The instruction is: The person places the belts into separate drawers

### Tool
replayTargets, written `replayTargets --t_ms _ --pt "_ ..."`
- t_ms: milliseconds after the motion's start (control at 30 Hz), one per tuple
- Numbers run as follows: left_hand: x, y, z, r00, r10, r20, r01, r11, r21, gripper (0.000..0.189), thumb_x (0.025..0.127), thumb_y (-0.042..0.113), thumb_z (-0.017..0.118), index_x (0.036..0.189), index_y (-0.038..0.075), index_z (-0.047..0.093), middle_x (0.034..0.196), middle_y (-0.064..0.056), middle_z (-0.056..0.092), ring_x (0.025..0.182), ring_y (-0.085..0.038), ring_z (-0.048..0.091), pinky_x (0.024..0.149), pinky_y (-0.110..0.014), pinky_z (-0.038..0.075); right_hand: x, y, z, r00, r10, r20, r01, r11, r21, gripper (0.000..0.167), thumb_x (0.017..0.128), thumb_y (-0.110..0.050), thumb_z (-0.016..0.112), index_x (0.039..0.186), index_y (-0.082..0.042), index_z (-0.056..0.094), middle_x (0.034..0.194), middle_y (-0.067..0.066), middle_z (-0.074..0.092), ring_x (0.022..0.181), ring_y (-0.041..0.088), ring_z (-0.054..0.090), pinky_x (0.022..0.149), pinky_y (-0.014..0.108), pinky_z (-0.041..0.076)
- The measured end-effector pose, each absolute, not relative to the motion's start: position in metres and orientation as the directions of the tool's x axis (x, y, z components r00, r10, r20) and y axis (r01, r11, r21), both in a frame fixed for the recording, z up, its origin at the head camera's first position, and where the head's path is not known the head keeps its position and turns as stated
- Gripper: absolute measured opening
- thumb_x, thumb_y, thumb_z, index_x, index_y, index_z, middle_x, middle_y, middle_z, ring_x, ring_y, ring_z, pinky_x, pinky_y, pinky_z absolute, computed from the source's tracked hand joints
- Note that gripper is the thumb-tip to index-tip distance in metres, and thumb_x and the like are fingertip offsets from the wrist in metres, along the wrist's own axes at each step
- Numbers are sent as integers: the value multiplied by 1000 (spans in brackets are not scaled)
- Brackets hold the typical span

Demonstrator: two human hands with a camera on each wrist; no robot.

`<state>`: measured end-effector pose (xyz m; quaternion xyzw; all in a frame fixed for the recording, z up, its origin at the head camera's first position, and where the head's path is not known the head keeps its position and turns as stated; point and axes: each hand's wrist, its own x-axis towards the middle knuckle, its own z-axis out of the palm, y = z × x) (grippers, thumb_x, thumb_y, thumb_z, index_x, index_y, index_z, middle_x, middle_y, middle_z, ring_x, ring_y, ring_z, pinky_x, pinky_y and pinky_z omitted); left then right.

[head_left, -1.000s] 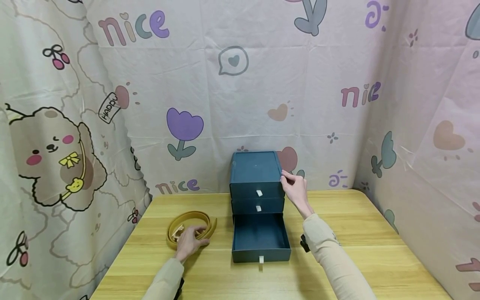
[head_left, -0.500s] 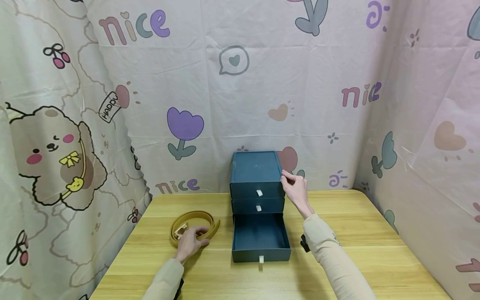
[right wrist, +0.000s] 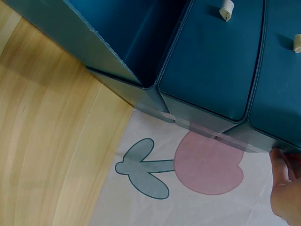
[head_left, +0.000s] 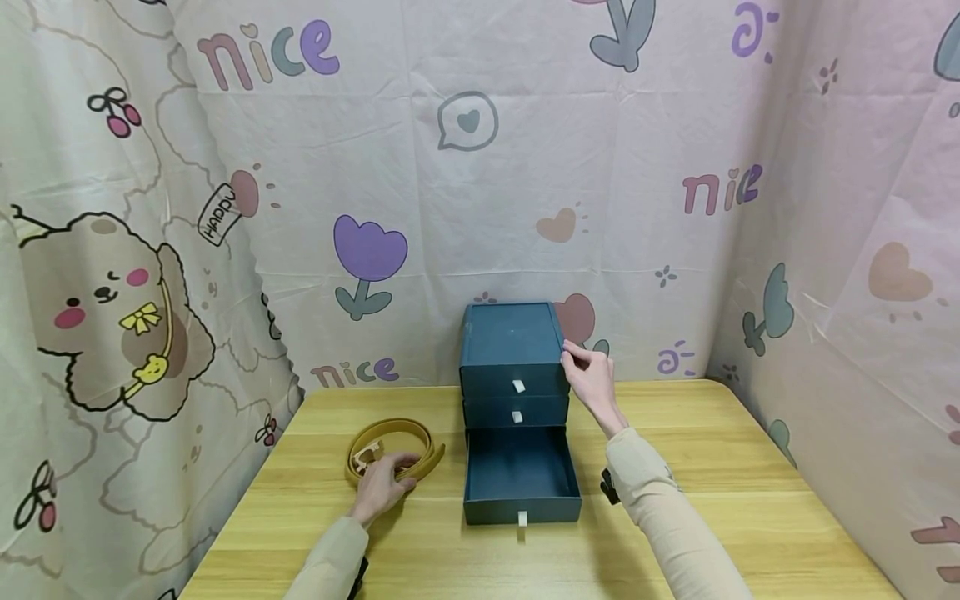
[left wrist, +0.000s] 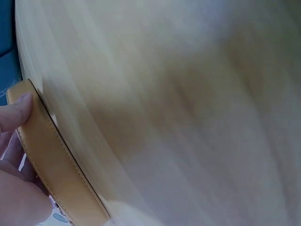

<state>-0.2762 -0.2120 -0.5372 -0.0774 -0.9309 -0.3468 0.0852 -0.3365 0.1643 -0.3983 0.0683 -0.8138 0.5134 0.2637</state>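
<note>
A coiled tan belt (head_left: pixel 433 463) with a gold-coloured buckle (head_left: pixel 368 456) stands on edge at the left of the wooden table. My left hand (head_left: pixel 380 487) pinches its near side. In the left wrist view the thumb lies on the belt's stitched outer face (left wrist: pixel 61 160), with fingers behind it. A dark blue drawer box (head_left: pixel 513 333) stands right of the belt, its bottom drawer (head_left: pixel 522 511) pulled out and bare inside. The fingertips of my right hand (head_left: pixel 591 379) touch the box's upper right side; in the right wrist view that hand is partly cut off.
The two upper drawers are closed, each with a small pale pull tab (head_left: pixel 518 387). A printed cloth (head_left: pixel 510 183) hangs behind the wooden table (head_left: pixel 675 500) and along both sides.
The belt has slid and turned a little to the right and away, and its buckle has shifted right, with my left hand on it. My right hand and the box have not moved.
</note>
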Motion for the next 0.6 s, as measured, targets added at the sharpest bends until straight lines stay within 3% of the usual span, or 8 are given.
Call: replayTargets --t_ms 100,200,267,367,600 --pt "-277 -211 -538 -974 86 210 200 763 614 39 85 6 76 123 15 73 117 -11 75 90 -27 71 67 -37 53 -337 164 -399 -841 166 515 -390 473 -790 32 96 -14 62 125 -3 71 129 15 70 109 31 72 88 41 60" --pt "-276 -210 -539 -975 86 203 195 769 609 39 87 6 74 125 14 72 119 -14 74 61 -15 58 48 -24 33 -338 164 -400 -836 168 523 -392 484 -782 33 96 -14 61 125 -2 71 128 15 70 108 31 72 87 39 60" --pt "-276 -209 -538 -978 79 195 185 765 617 38 89 7 72 126 15 72 121 -14 73 51 -9 41 45 -22 22 -337 164 -400 -837 168 520 -391 480 -785 33 96 -15 61 125 -3 71 129 14 70 108 31 72 87 40 60" --pt "-275 -209 -537 -974 83 209 199 752 629 38 90 7 70 127 14 71 123 -16 72 44 -9 24 44 -21 15 -337 164 -399 -847 161 506 -384 472 -794 32 97 -15 61 126 -4 70 130 12 70 109 30 72 89 43 59" --pt "-273 -210 -531 -971 71 229 204 745 635 38 90 6 70 126 15 71 117 -17 74 40 -6 21 40 -18 17 -337 164 -398 -854 163 494 -374 467 -801 32 98 -16 62 127 -5 70 131 12 69 112 30 71 92 44 58"
